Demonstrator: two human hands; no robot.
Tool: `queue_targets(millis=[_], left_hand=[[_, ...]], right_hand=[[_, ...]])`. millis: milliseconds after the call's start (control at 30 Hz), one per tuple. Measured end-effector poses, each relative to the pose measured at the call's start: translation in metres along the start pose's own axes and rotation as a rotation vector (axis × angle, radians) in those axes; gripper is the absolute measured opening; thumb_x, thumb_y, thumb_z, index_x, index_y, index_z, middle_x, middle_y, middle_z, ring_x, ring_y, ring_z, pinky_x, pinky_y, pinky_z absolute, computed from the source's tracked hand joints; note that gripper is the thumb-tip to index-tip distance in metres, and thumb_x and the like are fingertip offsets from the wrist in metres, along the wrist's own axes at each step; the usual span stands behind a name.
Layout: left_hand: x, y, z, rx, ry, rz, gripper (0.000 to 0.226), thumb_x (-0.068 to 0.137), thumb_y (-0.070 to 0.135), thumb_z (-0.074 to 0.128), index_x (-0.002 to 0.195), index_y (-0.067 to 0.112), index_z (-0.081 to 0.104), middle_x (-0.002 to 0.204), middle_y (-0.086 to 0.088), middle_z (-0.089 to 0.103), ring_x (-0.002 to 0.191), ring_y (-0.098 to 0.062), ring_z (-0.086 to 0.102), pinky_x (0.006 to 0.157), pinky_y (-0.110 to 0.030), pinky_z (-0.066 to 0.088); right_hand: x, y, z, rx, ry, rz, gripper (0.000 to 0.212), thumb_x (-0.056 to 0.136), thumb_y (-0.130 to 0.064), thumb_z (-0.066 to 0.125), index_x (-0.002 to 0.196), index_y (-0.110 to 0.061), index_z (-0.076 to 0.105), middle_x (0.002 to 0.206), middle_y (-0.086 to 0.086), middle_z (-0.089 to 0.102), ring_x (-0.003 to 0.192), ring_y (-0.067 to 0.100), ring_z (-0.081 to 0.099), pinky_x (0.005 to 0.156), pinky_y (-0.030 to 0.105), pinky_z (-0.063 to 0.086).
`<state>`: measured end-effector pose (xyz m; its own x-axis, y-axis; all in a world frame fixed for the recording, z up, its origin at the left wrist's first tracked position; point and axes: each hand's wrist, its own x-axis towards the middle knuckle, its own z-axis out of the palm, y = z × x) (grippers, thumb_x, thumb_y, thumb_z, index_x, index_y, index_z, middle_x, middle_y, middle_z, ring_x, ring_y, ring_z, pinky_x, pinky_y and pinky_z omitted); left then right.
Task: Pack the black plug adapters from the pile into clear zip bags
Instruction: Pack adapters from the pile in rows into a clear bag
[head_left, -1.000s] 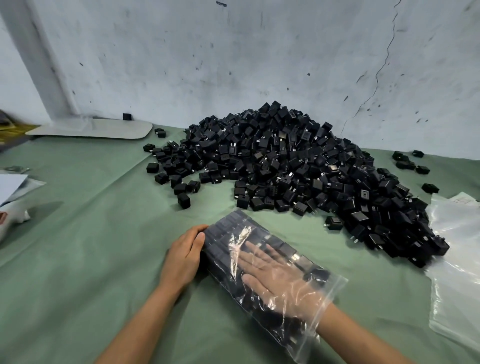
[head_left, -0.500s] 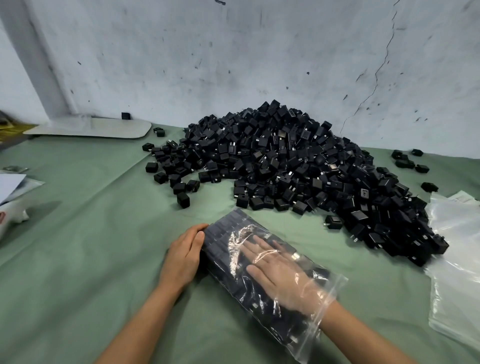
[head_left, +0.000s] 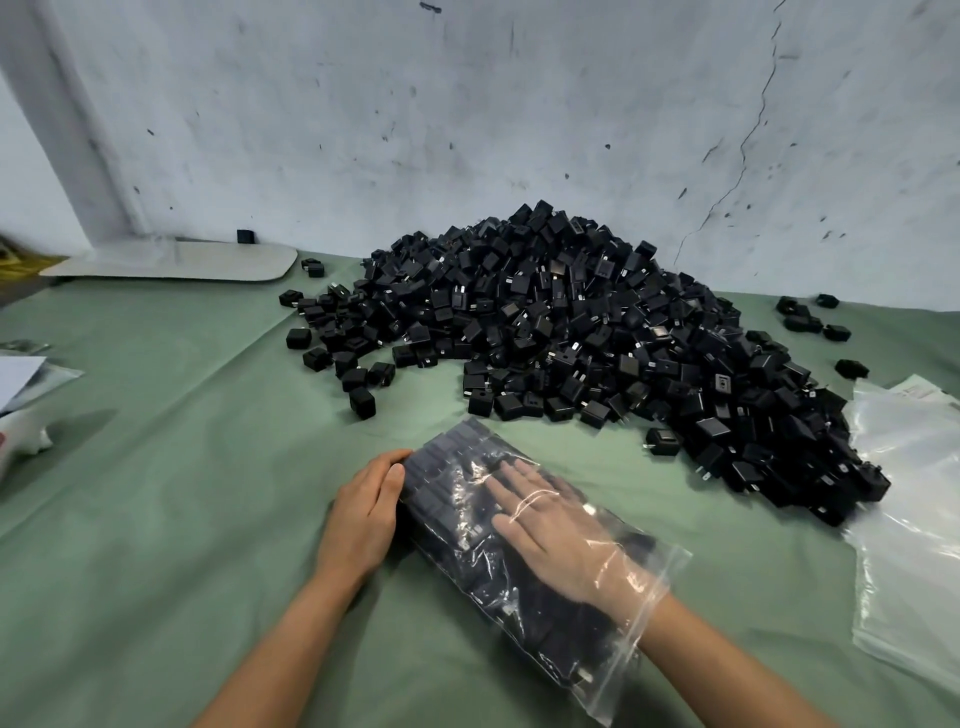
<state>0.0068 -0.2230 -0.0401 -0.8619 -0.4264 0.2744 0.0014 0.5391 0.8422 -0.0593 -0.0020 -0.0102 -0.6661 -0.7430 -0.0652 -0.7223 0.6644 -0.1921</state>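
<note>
The green tabletop (head_left: 156, 519) spreads wide to the left of both arms. The pile of black plug adapters (head_left: 571, 322) banks against the far wall, and its near edge stops just beyond the clear zip bag (head_left: 540, 634). Spare bags (head_left: 909, 519) lie at the pile's right edge. The right hand (head_left: 550, 530) reaches in through the zip bag's open mouth, fingers slightly spread, flat on the packed adapters. The left hand (head_left: 363, 514) has its fingers pressed together against the bag's left edge
</note>
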Motion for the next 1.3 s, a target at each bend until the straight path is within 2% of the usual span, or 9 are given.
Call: queue_targets(millis=[133,333,467,533,633,800,933,1100,1300], left_hand=[[0.000,0.001,-0.001,-0.004,-0.010,-0.003,0.047,0.094,0.044,0.031,0.120,0.022,0.062,0.114,0.007,0.066,0.108,-0.013,0.059,0.098,-0.042,0.045],[0.000,-0.003,-0.001,-0.036,-0.019,-0.004,0.050,0.093,0.045,0.030,0.122,0.020,0.061,0.117,0.004,0.065,0.112,-0.015,0.058,0.100,-0.042,0.044],[0.001,-0.008,0.001,-0.072,-0.008,-0.021,0.049,0.093,0.046,0.030,0.123,0.022,0.061,0.120,0.004,0.064,0.116,-0.015,0.056,0.104,-0.042,0.041],[0.001,-0.012,0.002,-0.091,-0.012,-0.032,0.047,0.093,0.048,0.030,0.121,0.027,0.061,0.119,0.006,0.064,0.115,-0.014,0.055,0.104,-0.041,0.040],[0.003,-0.014,0.003,-0.138,0.001,-0.047,0.044,0.093,0.048,0.031,0.118,0.029,0.061,0.116,0.007,0.065,0.112,-0.013,0.056,0.098,-0.036,0.041],[0.006,-0.014,0.005,-0.137,0.022,-0.055,0.044,0.093,0.048,0.030,0.115,0.029,0.062,0.111,0.007,0.064,0.107,-0.010,0.054,0.090,-0.030,0.037],[0.006,-0.014,0.004,-0.136,0.031,-0.039,0.042,0.094,0.044,0.029,0.114,0.027,0.062,0.109,0.007,0.064,0.106,-0.011,0.054,0.089,-0.029,0.036],[0.004,-0.013,0.002,-0.136,0.001,-0.037,0.032,0.104,0.029,0.033,0.113,0.022,0.064,0.109,0.006,0.066,0.107,-0.012,0.057,0.089,-0.029,0.038],[0.005,-0.010,0.002,-0.103,0.015,-0.003,0.038,0.102,0.029,0.031,0.110,0.019,0.066,0.106,0.005,0.068,0.103,-0.014,0.059,0.087,-0.029,0.039]], right_hand=[[0.005,0.000,0.002,0.009,0.041,-0.002,0.060,0.096,-0.057,0.003,0.150,-0.031,0.009,0.159,-0.007,0.000,0.144,0.009,-0.010,0.120,0.040,-0.001],[-0.027,0.005,0.000,-0.001,0.045,-0.071,0.070,0.084,-0.066,-0.017,0.146,-0.036,-0.005,0.156,-0.013,-0.011,0.143,0.008,-0.018,0.120,0.042,-0.001],[-0.091,0.017,-0.001,-0.084,0.273,-0.107,0.054,0.100,-0.054,0.010,0.150,-0.034,0.007,0.158,-0.013,-0.010,0.141,0.001,-0.019,0.119,0.028,-0.004],[-0.126,0.026,-0.004,-0.214,0.343,-0.132,0.050,0.101,-0.046,0.026,0.149,-0.036,0.020,0.157,-0.016,0.009,0.144,0.005,0.000,0.116,0.021,0.005],[-0.163,0.047,-0.002,-0.077,0.451,-0.160,0.036,0.100,-0.038,0.038,0.125,-0.026,0.062,0.125,-0.009,0.062,0.123,0.013,0.054,0.098,0.033,0.049],[-0.150,0.100,-0.037,0.174,0.641,0.257,0.018,0.094,-0.023,0.057,0.102,-0.016,0.071,0.097,-0.005,0.065,0.093,0.016,0.062,0.082,0.025,0.045],[-0.084,0.146,-0.061,0.115,0.571,0.418,0.017,0.089,-0.004,0.060,0.102,-0.007,0.071,0.104,0.008,0.064,0.097,0.029,0.060,0.085,0.035,0.045],[-0.020,0.165,-0.061,0.027,0.363,0.470,0.036,0.093,-0.012,0.050,0.127,-0.019,0.060,0.128,0.006,0.052,0.122,0.027,0.044,0.102,0.036,0.036],[0.010,0.147,-0.037,-0.289,0.226,0.620,0.037,0.094,-0.026,0.051,0.130,-0.020,0.048,0.122,0.007,0.052,0.119,0.028,0.047,0.109,0.043,0.023]])
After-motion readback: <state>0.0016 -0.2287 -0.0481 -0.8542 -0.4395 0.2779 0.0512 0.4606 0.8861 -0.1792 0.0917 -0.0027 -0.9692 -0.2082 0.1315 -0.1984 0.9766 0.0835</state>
